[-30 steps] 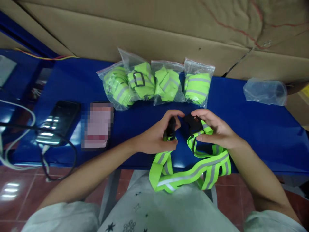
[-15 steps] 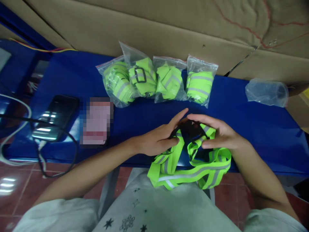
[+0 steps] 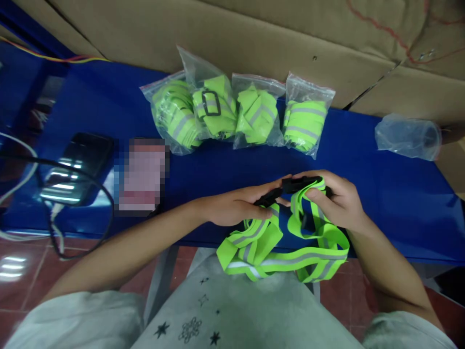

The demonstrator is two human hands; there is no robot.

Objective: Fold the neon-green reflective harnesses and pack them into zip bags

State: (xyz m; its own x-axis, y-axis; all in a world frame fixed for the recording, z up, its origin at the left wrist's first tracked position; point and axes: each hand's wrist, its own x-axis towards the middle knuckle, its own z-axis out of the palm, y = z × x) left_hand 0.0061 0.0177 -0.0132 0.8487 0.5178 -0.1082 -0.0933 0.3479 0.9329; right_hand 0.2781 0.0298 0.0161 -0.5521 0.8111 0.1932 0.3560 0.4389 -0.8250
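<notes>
A neon yellow-green reflective strap (image 3: 290, 259) with grey stripes hangs in loops between my hands, over the table's front edge and my lap. My left hand (image 3: 241, 203) is closed on its left end, thumb pressed beside a black plastic buckle piece (image 3: 268, 197). My right hand (image 3: 337, 196) grips the other end, with its thumb on the strap near a second black piece (image 3: 300, 184). The two black pieces lie close together between the hands; whether they are joined I cannot tell. My left fingertips are partly hidden behind them.
On the blue table (image 3: 225, 167), several clear zip bags (image 3: 308, 121) of folded reflective straps line the back. At right lies an empty clear plastic bag (image 3: 407, 138). A dark phone (image 3: 78, 167) with cables and a blurred-out flat object (image 3: 141, 177) are at left. Cardboard (image 3: 254, 43) stands behind.
My right hand has closed its thumb down on the strap and turned, and the black pieces are now more drawn out between the hands. The view has shifted slightly.
</notes>
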